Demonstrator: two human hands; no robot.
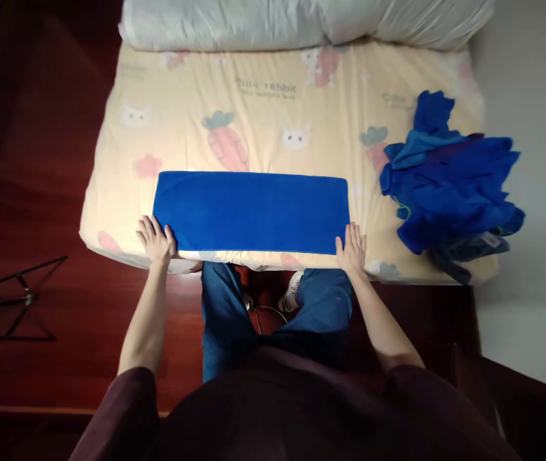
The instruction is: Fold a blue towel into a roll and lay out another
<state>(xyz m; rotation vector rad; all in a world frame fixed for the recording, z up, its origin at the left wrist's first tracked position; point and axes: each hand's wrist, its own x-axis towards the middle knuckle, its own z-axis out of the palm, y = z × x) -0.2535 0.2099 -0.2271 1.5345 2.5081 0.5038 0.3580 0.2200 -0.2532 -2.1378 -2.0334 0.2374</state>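
Apparently I'm at a smoothing step, the blue cloth (254, 211) lying flat along the near edge of the bed (167, 96); the next move probably calls for even, light pressure at both ends. My left hand (157, 243) and right hand (351, 251) rest flat, palm-down, at the cloth's near corners, gripping nothing, forearms (143, 320) slanting inward.

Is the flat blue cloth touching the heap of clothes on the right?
Apart: the head view shows patterned sheet between the blue cloth and the heap.
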